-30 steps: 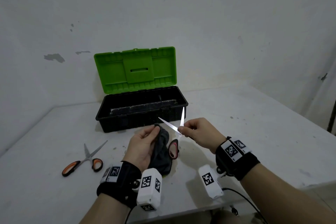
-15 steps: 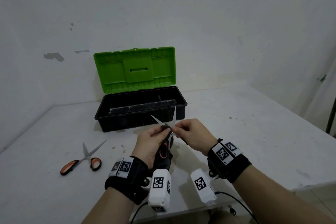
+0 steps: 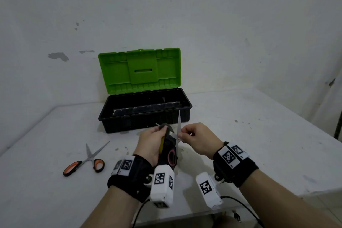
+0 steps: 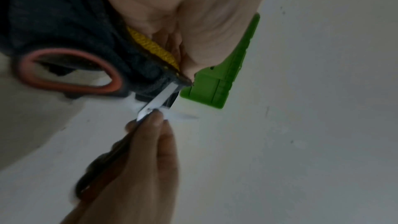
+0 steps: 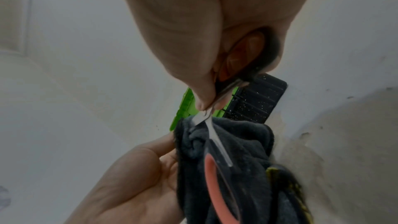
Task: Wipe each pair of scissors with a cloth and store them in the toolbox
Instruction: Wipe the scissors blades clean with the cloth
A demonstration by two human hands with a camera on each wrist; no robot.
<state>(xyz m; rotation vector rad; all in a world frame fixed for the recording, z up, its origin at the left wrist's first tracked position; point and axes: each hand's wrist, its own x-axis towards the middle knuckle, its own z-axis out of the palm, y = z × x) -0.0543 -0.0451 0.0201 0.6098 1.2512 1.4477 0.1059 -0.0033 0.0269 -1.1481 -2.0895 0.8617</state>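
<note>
Both hands are busy just in front of the toolbox, which sits open at about 12 o'clock on the white table, green lid propped up against the wall. The left hand has a dark grey cloth with a yellow edge bunched up in it, fingers and thumb pinching the fabric around one blade of the open scissors. The right hand pinches those scissors close to the pivot with thumb and fingertips pressed together, and one of the handles is tucked into its palm. The free blade points straight up toward the box. The other orange-lined handle loop hangs low against the cloth, near the left wrist.

Second pair of scissors, orange and black handles, lies flat on the table out at 9 o'clock from the hands, blades spread a bit and pointing away, well apart from everything.
</note>
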